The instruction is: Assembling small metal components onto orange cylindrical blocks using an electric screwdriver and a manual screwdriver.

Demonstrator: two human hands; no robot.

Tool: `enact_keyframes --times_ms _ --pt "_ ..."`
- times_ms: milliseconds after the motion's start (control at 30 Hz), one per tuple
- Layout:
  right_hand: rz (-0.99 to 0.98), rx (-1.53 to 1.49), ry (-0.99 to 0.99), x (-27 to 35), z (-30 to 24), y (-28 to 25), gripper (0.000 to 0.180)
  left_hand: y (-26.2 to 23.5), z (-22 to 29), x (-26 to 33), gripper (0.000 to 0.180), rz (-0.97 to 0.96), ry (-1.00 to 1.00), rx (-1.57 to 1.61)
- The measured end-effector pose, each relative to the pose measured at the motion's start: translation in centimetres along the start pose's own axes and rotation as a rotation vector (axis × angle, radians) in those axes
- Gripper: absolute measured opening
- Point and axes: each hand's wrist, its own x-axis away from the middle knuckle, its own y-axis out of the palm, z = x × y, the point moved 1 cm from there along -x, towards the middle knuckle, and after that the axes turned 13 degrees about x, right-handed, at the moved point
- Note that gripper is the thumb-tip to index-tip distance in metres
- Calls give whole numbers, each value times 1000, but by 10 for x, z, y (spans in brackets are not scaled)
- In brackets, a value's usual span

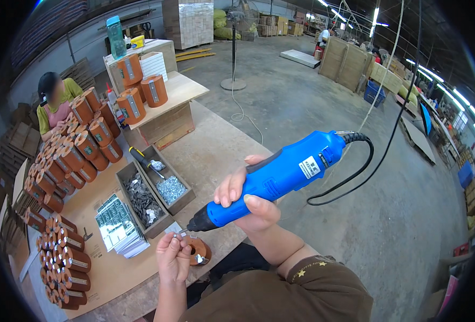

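My right hand (pixel 248 201) is wrapped round a blue electric screwdriver (pixel 280 180), tilted with its black nose and thin bit pointing down and left. At the bit's tip, the fingers of my left hand (pixel 174 255) are pinched together. Whatever small piece they hold is too tiny to name. Just beside those fingers a brown round canister (pixel 204 252) stands on the table, partly hidden by my hand. It has a dark hole in its top and a shiny piece at its side.
Two joined wooden trays hold dark small parts (pixel 141 196) and silver screws (pixel 171 189), with a yellow-black screwdriver (pixel 139 156) across them. Printed cards (pixel 120 228) lie alongside. Brown canisters (pixel 68 257) are stacked leftward. A co-worker (pixel 57 102) sits beyond. The tool's black cable (pixel 366 161) hangs at right.
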Motion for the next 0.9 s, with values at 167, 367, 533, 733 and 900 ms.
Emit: enact_keyframes --times_ms 167,367,533,733,900 --pt "89 -13 49 0 0 5 54 -6 -1 9 5 121 42 -82" --pt "-13 -77 79 -3 -1 -20 49 -13 -3 -12 9 70 -31 9" --pt "-169 -141 116 -1 27 -14 49 -17 9 -6 14 14 7 38" --pt "-139 -40 134 9 34 -8 50 -17 5 1 14 49 -58 21" --pt "-126 -33 125 11 34 -7 50 -17 6 1 15 16 -61 -9"
